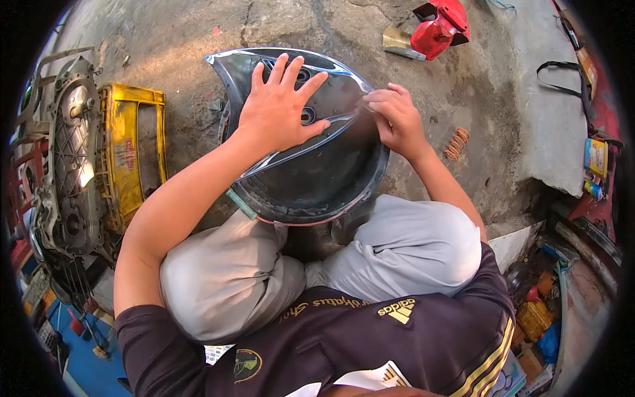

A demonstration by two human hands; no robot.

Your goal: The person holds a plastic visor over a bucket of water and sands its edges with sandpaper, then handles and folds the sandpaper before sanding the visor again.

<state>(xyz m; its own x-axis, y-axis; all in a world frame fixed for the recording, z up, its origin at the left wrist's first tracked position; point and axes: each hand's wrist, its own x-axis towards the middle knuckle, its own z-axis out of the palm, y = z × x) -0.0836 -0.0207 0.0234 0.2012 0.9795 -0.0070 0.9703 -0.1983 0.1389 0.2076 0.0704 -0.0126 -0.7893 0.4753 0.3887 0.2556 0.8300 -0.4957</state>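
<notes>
A dark, glossy curved panel (334, 99) with a pointed end and two round holes lies across a round black basin (317, 188) between my knees. My left hand (281, 109) rests on the panel's top, fingers spread wide. At the panel's right tip, my right hand (397, 116) has its fingers bent together in a pinch; what lies between them is too blurred to make out.
An engine casing (73, 159) and a yellow crate (132, 152) stand at the left. A red part (440, 30) lies at the top right, and an orange coil spring (456, 143) is on the concrete right of my right hand. Assorted parts fill the lower right.
</notes>
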